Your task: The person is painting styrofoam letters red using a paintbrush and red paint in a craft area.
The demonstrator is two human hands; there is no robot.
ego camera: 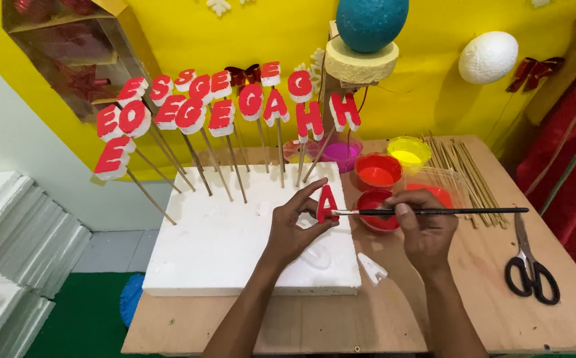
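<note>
Left hand (294, 229): grip pinches red letter (326, 204) above foam block's (235, 245) right edge | Right hand (427, 229): grip closed on brush (433, 211), tip touching letter | Paint cups (377, 171) just behind | Scissors (529, 265) near surface's (380, 318) right edge

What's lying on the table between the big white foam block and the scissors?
In the head view, between the foam block and the scissors, a small unpainted white letter cutout lies on the wooden table; the person's right hand and forearm cross that stretch too.

Four paint cups (378, 171), one scissors (531, 272) (black-handled), two foam eggs (488, 57), one paintbrush (433, 211)
</note>
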